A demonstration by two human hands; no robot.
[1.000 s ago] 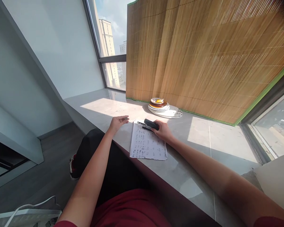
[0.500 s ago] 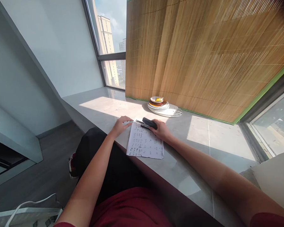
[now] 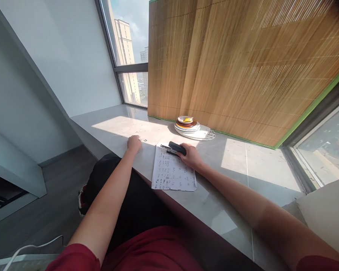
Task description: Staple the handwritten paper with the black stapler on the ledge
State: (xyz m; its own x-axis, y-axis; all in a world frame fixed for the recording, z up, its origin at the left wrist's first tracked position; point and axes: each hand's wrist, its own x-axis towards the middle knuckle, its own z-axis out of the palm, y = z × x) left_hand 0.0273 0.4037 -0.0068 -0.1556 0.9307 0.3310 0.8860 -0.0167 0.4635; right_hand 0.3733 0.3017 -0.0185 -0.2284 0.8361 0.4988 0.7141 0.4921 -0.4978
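Observation:
My right hand [image 3: 191, 155] is wrapped round a black stapler [image 3: 176, 148], whose top arm stands raised from its base. Under the stapler lies a white sheet of paper [image 3: 169, 173] with rows of handwriting, reaching the front edge of the ledge. To the left of the sheet, my left hand [image 3: 134, 144] rests at the ledge surface with its fingers curled; what they hold, if anything, is too small to name. A tiny object [image 3: 145, 140] lies just right of those fingers.
A pale tiled ledge [image 3: 115, 120] carries a stack of plates [image 3: 187, 126] behind the paper, beside a bamboo blind [image 3: 214, 67]. A window [image 3: 133, 88] stands at the back left. My knee is below the front edge.
My left hand has moved left, away from the stapler and the top of the paper, and its fingers have curled in. My right hand still grips the stapler.

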